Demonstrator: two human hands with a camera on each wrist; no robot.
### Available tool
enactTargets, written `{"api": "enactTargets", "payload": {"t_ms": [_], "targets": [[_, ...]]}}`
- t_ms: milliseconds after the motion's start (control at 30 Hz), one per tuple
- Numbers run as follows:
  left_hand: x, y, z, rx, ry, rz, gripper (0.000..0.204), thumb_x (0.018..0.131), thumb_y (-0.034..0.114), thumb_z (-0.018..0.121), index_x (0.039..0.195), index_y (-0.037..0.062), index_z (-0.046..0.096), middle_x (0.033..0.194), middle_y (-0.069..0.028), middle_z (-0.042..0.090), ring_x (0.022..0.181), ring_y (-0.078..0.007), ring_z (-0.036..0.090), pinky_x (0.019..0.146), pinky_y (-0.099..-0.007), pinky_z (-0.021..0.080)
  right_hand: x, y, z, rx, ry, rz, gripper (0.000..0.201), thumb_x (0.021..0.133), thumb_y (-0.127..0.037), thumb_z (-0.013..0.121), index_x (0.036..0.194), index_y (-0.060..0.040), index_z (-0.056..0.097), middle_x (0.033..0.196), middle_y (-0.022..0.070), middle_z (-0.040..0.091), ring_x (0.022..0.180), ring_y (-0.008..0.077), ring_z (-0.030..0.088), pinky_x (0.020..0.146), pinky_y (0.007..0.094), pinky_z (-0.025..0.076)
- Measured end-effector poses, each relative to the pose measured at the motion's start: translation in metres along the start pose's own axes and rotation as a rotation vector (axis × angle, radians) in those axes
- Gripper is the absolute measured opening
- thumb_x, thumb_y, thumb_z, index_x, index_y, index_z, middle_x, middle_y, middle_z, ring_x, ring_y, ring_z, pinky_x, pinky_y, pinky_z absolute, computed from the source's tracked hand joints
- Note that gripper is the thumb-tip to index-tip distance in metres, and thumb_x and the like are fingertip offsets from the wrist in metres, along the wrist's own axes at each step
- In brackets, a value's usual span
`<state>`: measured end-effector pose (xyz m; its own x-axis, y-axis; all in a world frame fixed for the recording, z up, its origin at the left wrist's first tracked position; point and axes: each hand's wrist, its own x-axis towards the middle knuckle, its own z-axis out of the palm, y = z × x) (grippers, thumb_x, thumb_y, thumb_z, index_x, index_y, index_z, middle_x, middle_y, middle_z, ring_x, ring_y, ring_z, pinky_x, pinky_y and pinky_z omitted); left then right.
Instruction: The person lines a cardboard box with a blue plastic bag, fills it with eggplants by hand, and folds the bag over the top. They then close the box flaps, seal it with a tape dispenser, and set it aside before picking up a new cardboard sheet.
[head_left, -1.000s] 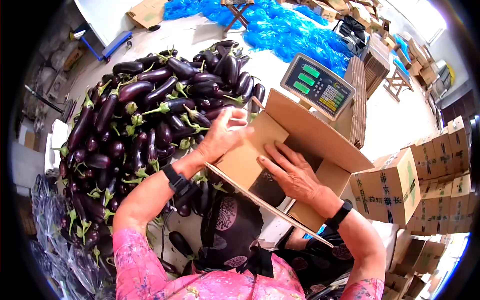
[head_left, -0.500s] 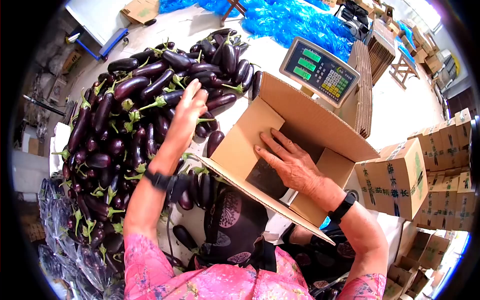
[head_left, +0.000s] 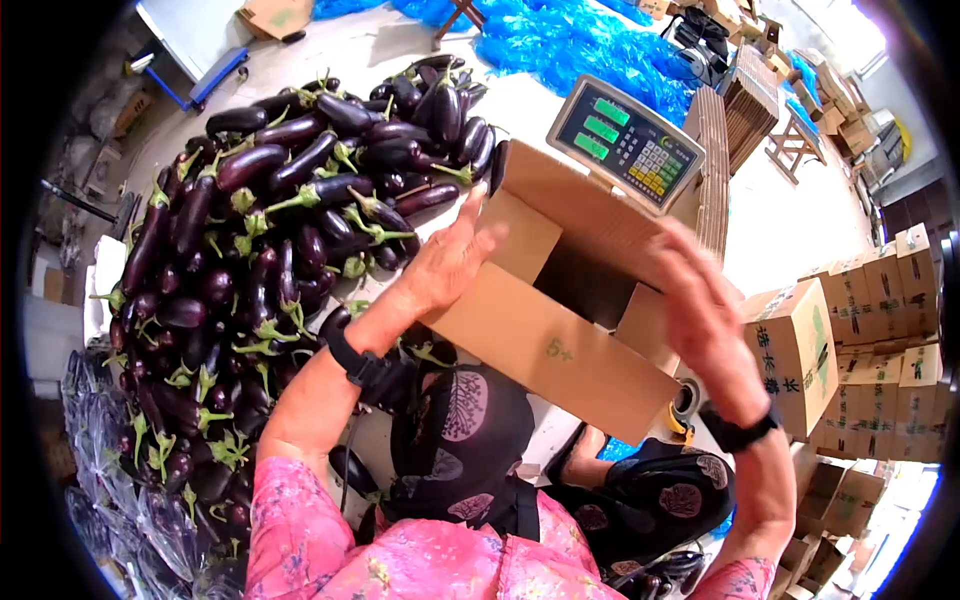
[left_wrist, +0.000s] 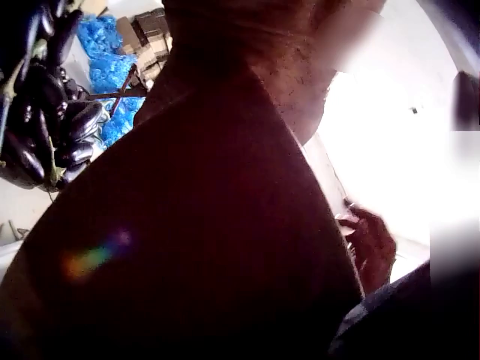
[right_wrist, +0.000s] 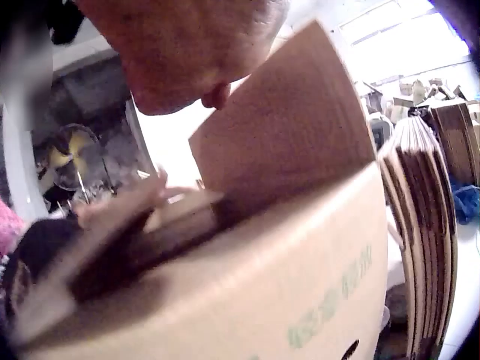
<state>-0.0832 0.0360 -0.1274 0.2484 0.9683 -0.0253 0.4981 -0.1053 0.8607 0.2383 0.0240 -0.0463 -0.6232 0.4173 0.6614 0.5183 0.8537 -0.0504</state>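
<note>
An uncapped cardboard box (head_left: 570,355) sits in front of the person, its near flap marked "5+" in green and leaning over the opening. My left hand (head_left: 450,265) is at the box's left end, fingers extended beside the short flap (head_left: 525,235). Over the right end, my right hand (head_left: 700,310) is blurred by motion, fingers straight near the tall far flap (head_left: 600,210). The box interior looks dark. In the right wrist view, the hand (right_wrist: 195,52) hovers above the box side (right_wrist: 300,277), which bears green print.
A large heap of eggplants (head_left: 300,190) lies to the left. Behind the box stands a scale display (head_left: 625,140) beside stacked flat cardboard (head_left: 708,170). Packed boxes (head_left: 795,350) stand at right. A tape roll (head_left: 685,400) lies near the box's right corner; blue plastic (head_left: 560,50) covers the far floor.
My left hand reached out toward the eggplants, then came back to the box's left end. My right hand left the box's inside and moved right. The near flap has swung up and inward.
</note>
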Motion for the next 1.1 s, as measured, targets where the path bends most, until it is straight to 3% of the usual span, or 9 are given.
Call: {"api": "enactTargets", "payload": {"t_ms": [67,133,200,333,433,667,800,1033,1100], "targets": [[-0.004,-0.004,0.005,0.003,0.017,0.015,0.082,0.103,0.057,0.035,0.153,-0.0054,0.017,0.15,-0.0311,0.038,0.14,-0.0417,0.038,0.114,-0.04,0.03,0.027,-0.014,-0.042,-0.313,-0.074,0.107,0.03,0.094,-0.007,0.058,0.122,0.0029,0.06,0.123,0.0209,0.064,0.107,0.0365,0.065,0.092,0.0442,0.052],[-0.002,-0.007,0.01,-0.002,0.073,0.056,0.081,0.102,0.055,0.036,0.152,-0.0062,0.018,0.145,-0.0363,0.038,0.134,-0.0497,0.039,0.11,-0.0447,0.034,0.006,0.001,-0.025,-0.269,-0.237,0.477,0.038,0.088,-0.02,0.071,0.118,0.0005,0.057,0.11,0.0197,0.065,0.098,0.0357,0.065,0.083,0.0437,0.054],[-0.002,-0.003,0.009,-0.102,0.1,-0.013,0.082,0.103,0.059,0.033,0.152,-0.006,0.022,0.148,-0.0292,0.041,0.139,-0.0373,0.041,0.114,-0.0382,0.031,-0.001,-0.021,-0.017,-0.236,-0.469,0.608,0.057,0.085,-0.045,0.074,0.115,-0.0004,0.056,0.1,0.0187,0.064,0.09,0.0348,0.064,0.079,0.0431,0.052],[-0.007,-0.012,0.015,-0.33,0.16,-0.071,0.079,0.104,0.061,0.029,0.152,-0.0017,0.028,0.149,-0.0193,0.043,0.136,-0.0224,0.042,0.112,-0.0334,0.034,-0.02,-0.057,-0.013,-0.112,-0.523,0.5,0.082,0.084,-0.065,0.063,0.13,0.0025,0.049,0.127,0.0234,0.057,0.115,0.0395,0.057,0.092,0.0476,0.049],[0.001,-0.014,0.011,-0.501,0.13,-0.064,0.08,0.103,0.062,0.03,0.153,-0.0006,0.027,0.152,-0.0194,0.038,0.138,-0.0237,0.041,0.113,-0.0345,0.033,-0.043,-0.078,0.01,0.001,-0.648,0.47,0.102,0.088,-0.074,0.046,0.149,0.0055,0.031,0.158,0.0285,0.024,0.149,0.0407,0.021,0.116,0.0513,0.022],[0.032,0.024,-0.008,-0.58,-0.265,-0.036,0.067,0.107,0.05,0.03,0.153,0.0006,0.03,0.157,-0.0173,0.03,0.145,-0.0256,0.031,0.119,-0.0371,0.025,-0.046,-0.076,0.018,-0.018,-0.63,0.391,0.097,0.09,-0.074,0.04,0.15,0.0011,0.032,0.158,0.0276,0.025,0.149,0.0394,0.021,0.117,0.0491,0.018],[0.054,-0.02,0.013,0.244,-0.047,0.487,0.049,0.105,0.04,0.044,0.136,0.0026,0.049,0.126,-0.0207,0.05,0.126,-0.0352,0.047,0.11,-0.0403,0.036,-0.048,-0.072,0.02,-0.011,-0.627,0.378,0.093,0.091,-0.073,0.041,0.151,-0.0026,0.034,0.158,0.0255,0.026,0.149,0.0395,0.021,0.117,0.0496,0.018],[0.047,0.002,0.019,0.374,0.12,0.459,0.025,0.096,0.02,0.055,0.11,-0.0004,0.058,0.111,-0.0164,0.055,0.107,-0.0356,0.051,0.097,-0.0434,0.042,-0.053,-0.063,0.021,0.137,-0.547,0.31,0.082,0.095,-0.068,0.038,0.15,-0.0066,0.038,0.158,0.02,0.029,0.147,0.0393,0.025,0.115,0.0526,0.021],[0.05,0.001,0.016,0.388,0.104,0.456,0.024,0.096,0.018,0.054,0.111,-0.0001,0.059,0.109,-0.0162,0.057,0.108,-0.034,0.053,0.096,-0.0407,0.043,-0.057,-0.043,0.008,0.269,-0.482,0.405,0.065,0.098,-0.053,0.05,0.143,-0.0063,0.047,0.147,0.0188,0.045,0.136,0.0362,0.042,0.11,0.0464,0.034]]}}
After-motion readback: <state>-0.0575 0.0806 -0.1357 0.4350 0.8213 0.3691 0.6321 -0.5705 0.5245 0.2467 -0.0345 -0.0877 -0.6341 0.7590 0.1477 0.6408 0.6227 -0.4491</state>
